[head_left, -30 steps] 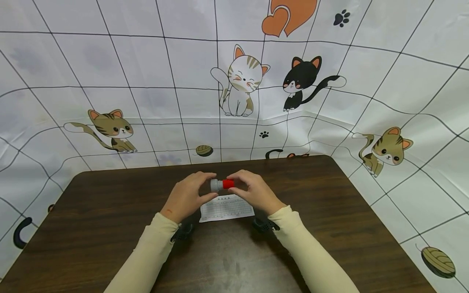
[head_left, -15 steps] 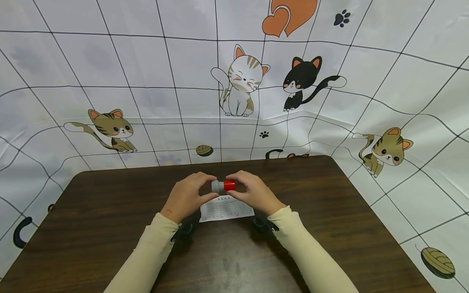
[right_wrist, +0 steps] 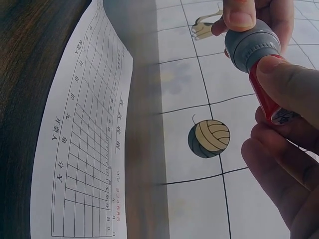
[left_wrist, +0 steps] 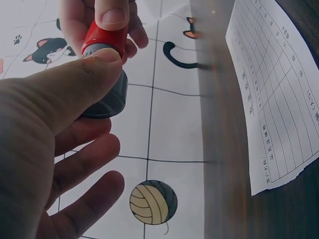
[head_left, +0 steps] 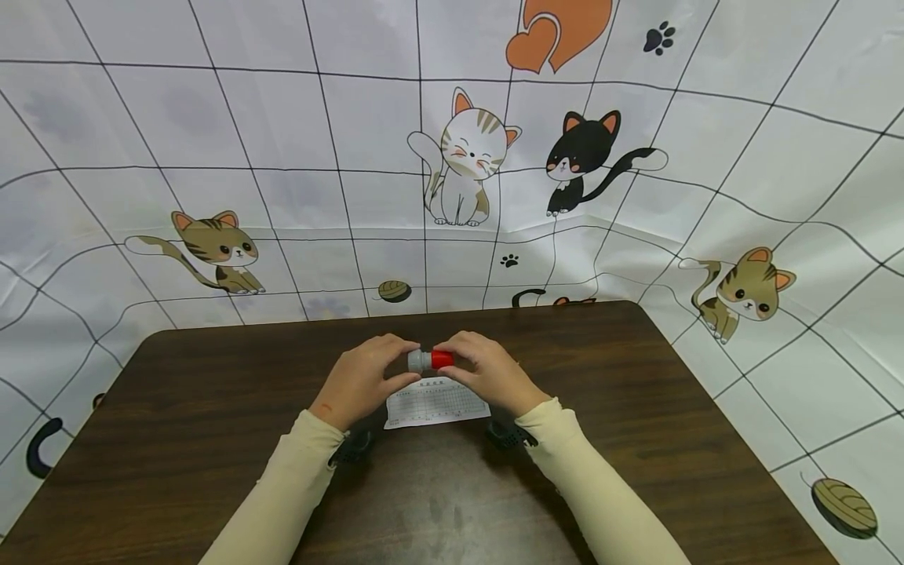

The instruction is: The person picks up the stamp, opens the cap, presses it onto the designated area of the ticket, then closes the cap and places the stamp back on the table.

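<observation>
Both hands hold a small round hand stamp (head_left: 420, 360) sideways above the table. Its grey end (left_wrist: 110, 99) is pinched between the thumb and fingers of my left hand (head_left: 363, 373). On the right, my right hand (head_left: 490, 373) grips the red end (right_wrist: 264, 94) between thumb and index finger, its other fingers loosely spread. In the right wrist view, a dark patterned face shows at the tip of the red end. The grey and red parts meet, with a ribbed grey collar between them. Just below the hands lies a printed receipt form (head_left: 438, 404), with a ruled grid.
The dark wooden table (head_left: 233, 439) stretches to both sides of the arms. Behind and to the right hangs a white sheet (head_left: 297, 141) with grid lines and cartoon cats, meeting the table's back edge.
The stamp has shifted very slightly to the right, and the right fingertips now reach a little further over its red end. Otherwise the hands and form stay in place.
</observation>
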The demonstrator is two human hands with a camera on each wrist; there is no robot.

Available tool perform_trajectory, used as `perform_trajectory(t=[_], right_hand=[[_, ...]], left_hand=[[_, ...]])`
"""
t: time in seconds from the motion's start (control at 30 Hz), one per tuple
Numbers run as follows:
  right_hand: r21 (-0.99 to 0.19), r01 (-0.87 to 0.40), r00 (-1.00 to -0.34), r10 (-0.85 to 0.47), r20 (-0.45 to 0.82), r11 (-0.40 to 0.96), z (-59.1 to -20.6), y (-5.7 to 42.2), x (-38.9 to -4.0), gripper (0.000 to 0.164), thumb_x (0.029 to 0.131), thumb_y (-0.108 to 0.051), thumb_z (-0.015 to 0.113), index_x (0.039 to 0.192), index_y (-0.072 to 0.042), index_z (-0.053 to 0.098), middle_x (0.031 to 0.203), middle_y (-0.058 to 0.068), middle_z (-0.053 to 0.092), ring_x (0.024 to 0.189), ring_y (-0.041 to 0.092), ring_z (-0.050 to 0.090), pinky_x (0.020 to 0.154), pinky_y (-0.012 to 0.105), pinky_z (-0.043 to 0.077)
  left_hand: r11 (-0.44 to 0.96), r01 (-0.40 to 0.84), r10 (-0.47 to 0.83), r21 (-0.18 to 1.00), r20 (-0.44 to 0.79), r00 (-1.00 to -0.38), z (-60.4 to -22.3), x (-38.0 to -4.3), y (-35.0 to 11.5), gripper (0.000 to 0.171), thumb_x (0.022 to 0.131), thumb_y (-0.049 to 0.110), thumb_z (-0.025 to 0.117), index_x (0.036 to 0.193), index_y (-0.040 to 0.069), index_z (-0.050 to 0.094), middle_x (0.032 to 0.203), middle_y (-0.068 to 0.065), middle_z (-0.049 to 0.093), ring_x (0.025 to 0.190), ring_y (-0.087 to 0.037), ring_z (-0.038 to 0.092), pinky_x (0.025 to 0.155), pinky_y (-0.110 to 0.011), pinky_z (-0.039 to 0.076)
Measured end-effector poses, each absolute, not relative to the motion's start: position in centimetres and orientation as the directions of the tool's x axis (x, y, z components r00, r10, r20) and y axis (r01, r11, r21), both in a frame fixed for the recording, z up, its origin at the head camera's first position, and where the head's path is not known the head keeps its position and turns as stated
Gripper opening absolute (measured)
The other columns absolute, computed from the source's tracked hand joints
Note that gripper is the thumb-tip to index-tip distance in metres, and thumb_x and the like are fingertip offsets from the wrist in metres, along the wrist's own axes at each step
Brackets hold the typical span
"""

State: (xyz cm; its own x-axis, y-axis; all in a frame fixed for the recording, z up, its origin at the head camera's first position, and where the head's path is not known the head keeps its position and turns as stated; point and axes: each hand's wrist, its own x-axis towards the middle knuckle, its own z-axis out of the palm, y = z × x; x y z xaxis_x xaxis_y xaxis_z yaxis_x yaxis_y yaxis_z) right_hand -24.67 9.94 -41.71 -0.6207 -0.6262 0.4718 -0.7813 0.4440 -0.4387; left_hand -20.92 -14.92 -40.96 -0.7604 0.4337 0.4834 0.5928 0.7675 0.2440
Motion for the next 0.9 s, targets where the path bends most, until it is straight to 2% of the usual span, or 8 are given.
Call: perform_trajectory(t=[0.5,0.9], right_hand=[[-0.426,-0.789,-0.61,-0.646,0.459,0.443,-42.02,10.02,-24.66,0.032,0.093,-0.016,0.079,0.124,-0.01,0.073,0.111,0.002,0.07,0.094,0.013,0.066,0.083,0.029,0.059],[-0.432,-0.782,-0.622,-0.596,0.507,0.448,-41.96,9.78,-24.61,0.031,0.09,-0.015,0.083,0.119,-0.012,0.075,0.107,0.0,0.071,0.089,0.011,0.064,0.079,0.025,0.058]], left_hand=[[0.768,0.589,0.447,0.253,0.447,-0.775,-40.97,-20.74,-14.88,0.049,0.086,0.028,0.087,0.129,0.011,0.072,0.12,-0.006,0.073,0.106,-0.022,0.072,0.09,-0.043,0.06],[0.781,0.578,0.402,0.238,0.517,-0.756,-41.17,-21.06,-15.1,0.047,0.081,0.036,0.09,0.119,0.013,0.075,0.112,-0.003,0.075,0.097,-0.019,0.073,0.085,-0.04,0.062]])
